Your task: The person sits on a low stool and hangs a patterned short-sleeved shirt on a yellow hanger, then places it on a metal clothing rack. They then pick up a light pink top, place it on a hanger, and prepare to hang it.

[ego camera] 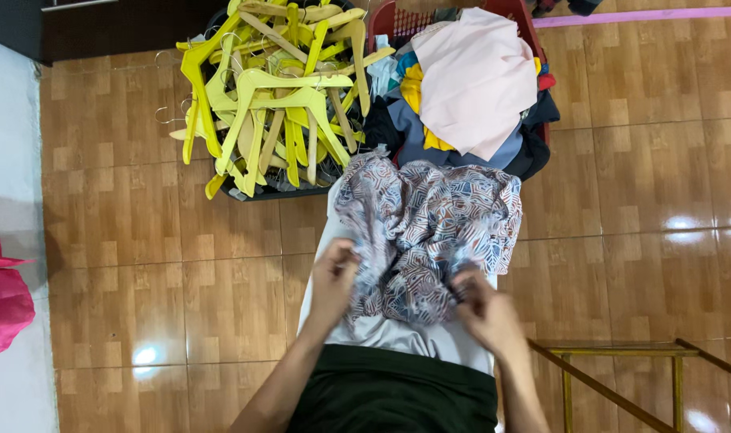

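Both hands, left hand point(333, 277) and right hand point(481, 309), clench the near edge of a patterned garment point(429, 232) spread on a pale board point(397, 333), with yellow hangers point(277, 96) at eleven o'clock and heaped laundry point(469, 88) at one o'clock.

Two hands: left hand point(333, 277) and right hand point(481, 309), both gripping one patterned garment point(429, 232) spread on one pale ironing board point(397, 337). Two baskets at the board's far end: one dark basket point(261, 192) heaped with yellow and wooden hangers point(277, 96), too tangled to count, well over a dozen; one red basket point(397, 20) piled with clothes, top item one pink garment point(477, 76), the rest not countable. One magenta cloth point(0, 297) at the left edge of view. One wooden frame point(614, 350) at lower right.
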